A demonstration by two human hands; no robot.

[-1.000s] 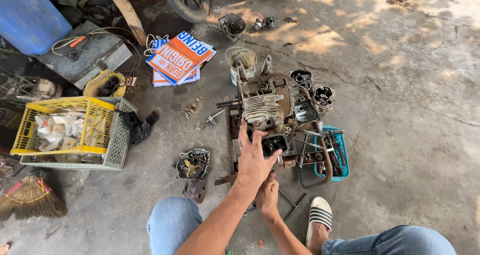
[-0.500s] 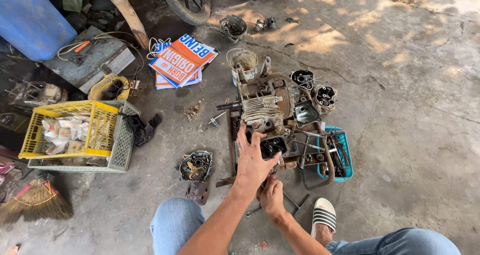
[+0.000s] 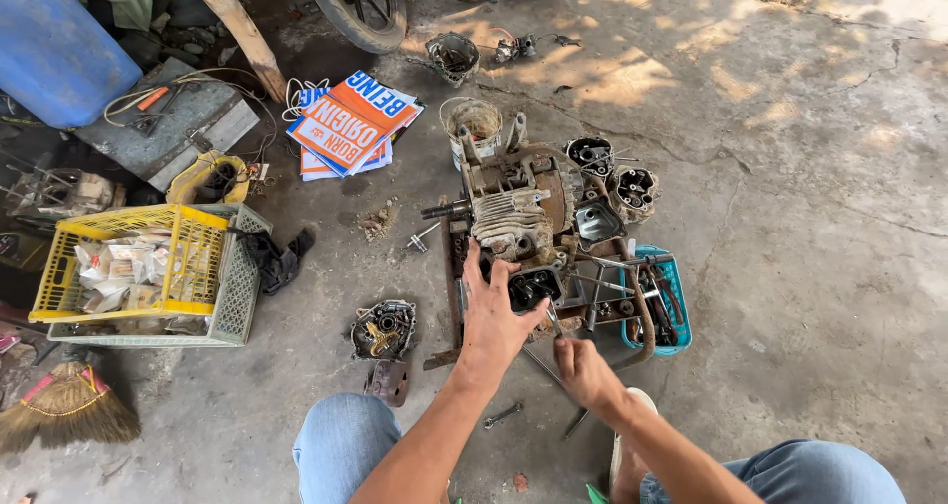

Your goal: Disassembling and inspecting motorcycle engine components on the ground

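**On the Concrete Floor: Hands at a Stripped Engine**

Between the person's knees, on a rusty metal frame (image 3: 449, 267), sits a grimy engine block (image 3: 513, 213) with pale cooling fins and a dark square opening facing the camera. The left hand (image 3: 494, 316) lies flat and open against its near end. The right hand (image 3: 583, 366) is closed on a thin metal tool (image 3: 553, 321) just beside the opening.

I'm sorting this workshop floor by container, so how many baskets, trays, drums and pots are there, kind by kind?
Yellow plastic basket: 1
Grey-green plastic crate under it: 1
Teal tool tray: 1
Blue drum: 1
White paint pot: 1
Total: 5
The left hand rests on the engine block; the right hand pinches a thin tool.
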